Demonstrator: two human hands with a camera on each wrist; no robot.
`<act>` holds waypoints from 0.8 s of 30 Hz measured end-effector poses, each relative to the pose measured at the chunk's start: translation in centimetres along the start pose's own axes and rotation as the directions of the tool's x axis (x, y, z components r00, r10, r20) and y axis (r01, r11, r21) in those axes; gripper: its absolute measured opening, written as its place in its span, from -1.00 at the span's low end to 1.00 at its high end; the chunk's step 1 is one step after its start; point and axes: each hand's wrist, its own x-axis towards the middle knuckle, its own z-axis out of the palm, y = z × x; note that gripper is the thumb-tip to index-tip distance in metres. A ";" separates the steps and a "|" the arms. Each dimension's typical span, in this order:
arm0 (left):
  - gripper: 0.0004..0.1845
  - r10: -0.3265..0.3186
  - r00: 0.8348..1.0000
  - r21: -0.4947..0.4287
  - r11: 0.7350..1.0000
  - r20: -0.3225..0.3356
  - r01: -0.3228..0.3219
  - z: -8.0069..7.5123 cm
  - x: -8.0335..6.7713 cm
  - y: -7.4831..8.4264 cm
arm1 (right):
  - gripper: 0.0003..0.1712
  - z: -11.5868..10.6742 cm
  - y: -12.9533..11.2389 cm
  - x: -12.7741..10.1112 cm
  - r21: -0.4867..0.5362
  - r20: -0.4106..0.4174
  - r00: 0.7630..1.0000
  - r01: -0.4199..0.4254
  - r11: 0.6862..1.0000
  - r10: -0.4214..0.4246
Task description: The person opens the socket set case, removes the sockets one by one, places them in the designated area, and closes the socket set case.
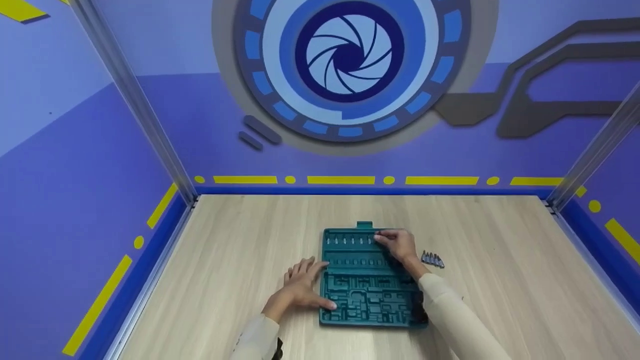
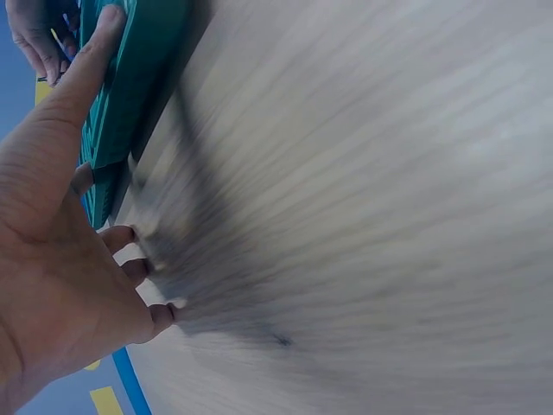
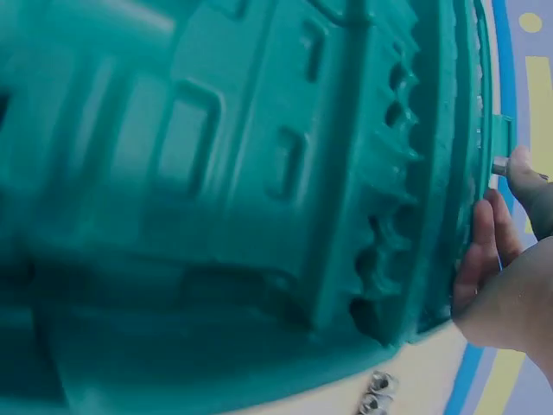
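Observation:
A teal moulded tool tray (image 1: 370, 287) lies flat on the wooden table (image 1: 240, 240), with a row of small metal bits seated in its far slots. My left hand (image 1: 312, 282) rests flat beside the tray's left edge, thumb (image 2: 91, 52) pressing the tray's rim (image 2: 130, 95) and fingers spread on the wood. At the tray's far row, my right hand (image 1: 382, 239) pinches a small metal bit (image 3: 499, 166) between thumb and fingers. Close up, the right wrist view shows the tray (image 3: 259, 190) and that hand (image 3: 505, 186) at its far rim.
A small cluster of loose metal bits (image 1: 432, 259) lies on the table just right of the tray; some bits (image 3: 373, 395) show below the tray in the right wrist view. Blue walls and metal posts (image 1: 150, 130) fence the table on three sides.

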 end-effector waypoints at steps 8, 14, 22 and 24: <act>0.22 0.007 1.000 -0.003 1.000 0.008 -0.007 -0.2 -0.3 0.4 | -0.71 -3.9 -0.6 -0.5 0.058 0.114 0.992 0.046 0.997 -0.052; 0.21 0.009 1.000 0.026 1.000 0.017 -0.009 -0.9 -0.5 0.9 | -0.68 -6.3 -0.1 -0.8 0.087 0.186 0.982 0.025 0.996 -0.041; 0.19 0.011 1.000 0.031 0.999 0.027 -0.011 -0.9 -0.7 1.3 | -0.65 -8.4 1.0 -1.8 0.097 0.287 0.957 -0.065 0.993 0.035; 0.20 0.013 1.000 0.030 0.999 0.027 -0.013 -0.7 -0.7 1.3 | -0.65 -8.9 1.3 -2.2 0.096 0.290 0.956 -0.081 0.992 0.050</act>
